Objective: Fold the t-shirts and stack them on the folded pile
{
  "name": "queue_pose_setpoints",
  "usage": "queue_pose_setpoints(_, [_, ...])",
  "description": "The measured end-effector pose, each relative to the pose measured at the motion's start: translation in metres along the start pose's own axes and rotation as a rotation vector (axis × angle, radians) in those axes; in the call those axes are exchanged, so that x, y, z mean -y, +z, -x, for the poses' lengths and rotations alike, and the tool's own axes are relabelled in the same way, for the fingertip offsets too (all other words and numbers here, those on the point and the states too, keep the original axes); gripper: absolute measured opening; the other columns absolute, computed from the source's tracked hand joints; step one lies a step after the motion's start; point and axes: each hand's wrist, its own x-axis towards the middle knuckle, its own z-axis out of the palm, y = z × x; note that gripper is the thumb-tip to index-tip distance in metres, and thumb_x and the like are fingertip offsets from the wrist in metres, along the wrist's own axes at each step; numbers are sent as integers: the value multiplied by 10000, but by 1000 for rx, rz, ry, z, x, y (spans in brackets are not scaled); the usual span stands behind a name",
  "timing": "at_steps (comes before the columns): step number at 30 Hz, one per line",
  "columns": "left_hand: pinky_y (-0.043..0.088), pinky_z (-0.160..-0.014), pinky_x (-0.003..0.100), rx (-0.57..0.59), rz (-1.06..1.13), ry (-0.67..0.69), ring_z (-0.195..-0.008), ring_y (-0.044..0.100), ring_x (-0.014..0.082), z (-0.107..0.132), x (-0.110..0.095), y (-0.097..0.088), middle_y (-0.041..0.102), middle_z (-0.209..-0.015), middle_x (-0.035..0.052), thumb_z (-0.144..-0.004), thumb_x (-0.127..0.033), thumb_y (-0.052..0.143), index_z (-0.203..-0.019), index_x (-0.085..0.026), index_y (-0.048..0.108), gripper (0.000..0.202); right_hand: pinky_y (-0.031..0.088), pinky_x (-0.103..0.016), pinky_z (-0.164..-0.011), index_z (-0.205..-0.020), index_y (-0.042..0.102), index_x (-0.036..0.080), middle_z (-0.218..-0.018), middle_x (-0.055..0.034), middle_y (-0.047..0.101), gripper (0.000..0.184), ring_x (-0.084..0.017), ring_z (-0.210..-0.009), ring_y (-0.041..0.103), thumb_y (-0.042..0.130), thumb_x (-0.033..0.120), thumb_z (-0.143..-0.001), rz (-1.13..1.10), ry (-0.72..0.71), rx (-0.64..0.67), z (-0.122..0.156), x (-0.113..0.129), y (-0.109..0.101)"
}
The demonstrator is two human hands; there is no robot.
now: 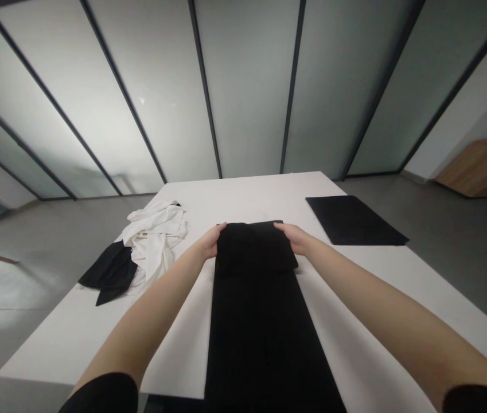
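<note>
Two-handed, clamping left fingers (220, 228) and right fingers (281, 227) on the black garment (264, 327) at its folded end, lower centre of the frame; probably light, soft, best held by both corners

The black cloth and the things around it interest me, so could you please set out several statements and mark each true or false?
1. The left hand holds the black cloth near its far end. True.
2. The right hand is clear of the cloth. False: it also holds the far end.
3. White fabric lies crumpled on the table. True.
4. The flat black rectangle lies left of the cloth. False: it lies to the right.
</note>
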Motion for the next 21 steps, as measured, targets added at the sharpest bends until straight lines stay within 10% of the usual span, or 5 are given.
queue_pose_setpoints(8, [607,-1022,358,-56,106,480,-1003,810,252,-25,-74,37,829,-1110,136,-1037,-391,616,-1324,-130,719,401,579,-420,-1046,-1185,710,242,-1050,-29,831,191,-230,-1044,771,594,272,-1035,-38,-564,-71,-36,63,22])
queue_pose_setpoints(11, [611,-1016,344,-26,92,471,-987,811,244,-17,-81,33,829,-1097,141,-1040,-342,617,-1306,-114,722,366,589,-409,-1037,-1201,697,253,-1054,-25,830,204,-223,-1040,774,551,290,-1065,-95,-548,-49,-29,67,23])
queue_pose_setpoints(21, [670,-836,355,-107,40,-28,-804,814,250,10,14,-8,832,-991,144,-1015,-257,625,-1272,-91,717,319,652,-384,-907,-1199,703,146,-927,-104,825,246,-248,-838,811,523,237,-1058,-120,48,40,18,-11,-3])
